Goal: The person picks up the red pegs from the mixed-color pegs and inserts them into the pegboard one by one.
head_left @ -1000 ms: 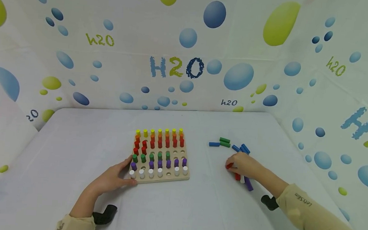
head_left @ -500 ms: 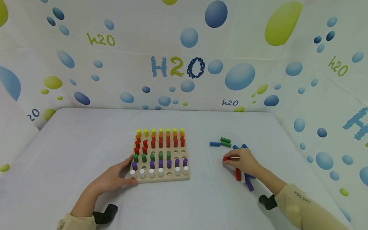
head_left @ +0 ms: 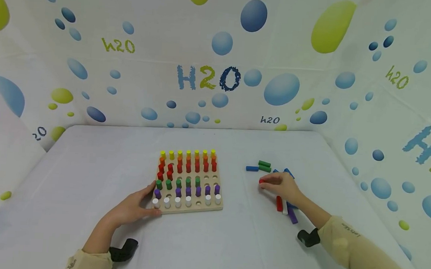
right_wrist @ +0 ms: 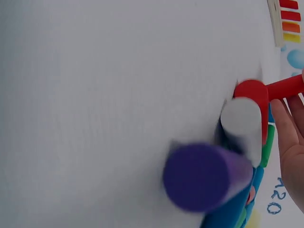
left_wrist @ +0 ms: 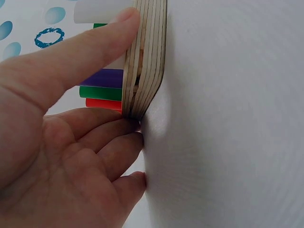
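In the head view, my left hand (head_left: 129, 209) holds the near left corner of a wooden pegboard (head_left: 192, 210). The left wrist view shows its thumb (left_wrist: 88, 59) on one edge of the board and the fingers along the adjoining edge. Coloured pegs stand in rows on the board: yellow, orange, red, green, purple and white. My right hand (head_left: 282, 187) pinches a red peg (right_wrist: 285, 88) between thumb and fingers, right of the board. Close below that hand lie a red peg (head_left: 279, 204), a white peg (head_left: 285, 208) and a purple peg (head_left: 292, 215).
Further back on the white tabletop (head_left: 106, 156) lie a blue peg (head_left: 252, 169) and two green pegs (head_left: 264, 164). More blue pegs (head_left: 289, 173) are partly hidden behind my right hand. Some holes on the board hold no peg. A patterned white backdrop (head_left: 147, 93) rises behind.
My right hand has moved slightly left and back from the loose pegs, carrying the red peg with it. My left hand stays at the board's corner.
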`<state>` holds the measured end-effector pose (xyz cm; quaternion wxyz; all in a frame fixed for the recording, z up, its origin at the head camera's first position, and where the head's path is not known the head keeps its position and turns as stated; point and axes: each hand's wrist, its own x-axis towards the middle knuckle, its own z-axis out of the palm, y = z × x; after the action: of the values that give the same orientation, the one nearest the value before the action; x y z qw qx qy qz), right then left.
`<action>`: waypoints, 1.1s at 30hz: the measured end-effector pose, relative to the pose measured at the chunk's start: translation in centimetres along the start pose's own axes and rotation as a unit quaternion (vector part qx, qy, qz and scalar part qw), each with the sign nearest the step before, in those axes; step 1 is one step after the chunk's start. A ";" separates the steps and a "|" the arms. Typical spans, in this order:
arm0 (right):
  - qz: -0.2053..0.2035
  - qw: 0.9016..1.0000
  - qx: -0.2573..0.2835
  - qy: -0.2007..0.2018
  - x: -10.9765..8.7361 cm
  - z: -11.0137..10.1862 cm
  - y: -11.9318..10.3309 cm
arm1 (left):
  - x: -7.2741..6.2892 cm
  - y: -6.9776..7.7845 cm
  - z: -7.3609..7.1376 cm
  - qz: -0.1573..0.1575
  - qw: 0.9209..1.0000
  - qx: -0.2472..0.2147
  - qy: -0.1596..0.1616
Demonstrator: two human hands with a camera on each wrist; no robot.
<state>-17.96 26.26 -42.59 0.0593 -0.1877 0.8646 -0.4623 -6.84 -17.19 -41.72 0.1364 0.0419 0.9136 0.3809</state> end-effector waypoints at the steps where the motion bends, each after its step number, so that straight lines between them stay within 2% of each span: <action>1: 0.006 1.000 0.015 0.000 0.0 0.1 -0.1 | 0.0 0.0 0.0 0.000 1.000 0.000 -0.001; 10: 0.027 0.994 0.104 0.007 0.5 1.4 -0.6 | -0.1 0.1 0.0 -0.002 1.000 0.000 -0.002; 18: 0.048 0.981 0.187 0.008 1.4 2.7 -1.3 | 0.0 0.1 0.1 -0.001 1.000 0.002 -0.001; 27: 0.047 0.983 0.180 0.008 2.2 4.4 -2.5 | 0.0 0.2 0.1 -0.002 1.000 0.002 0.000; 33: 0.065 0.979 0.191 0.005 3.1 5.5 -3.1 | 0.0 0.1 0.2 -0.003 1.000 0.000 0.002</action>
<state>-18.46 19.23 -42.92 0.1197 -0.1145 0.7710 -0.6149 -6.79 -17.04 -41.78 0.1360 0.0388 0.9138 0.3808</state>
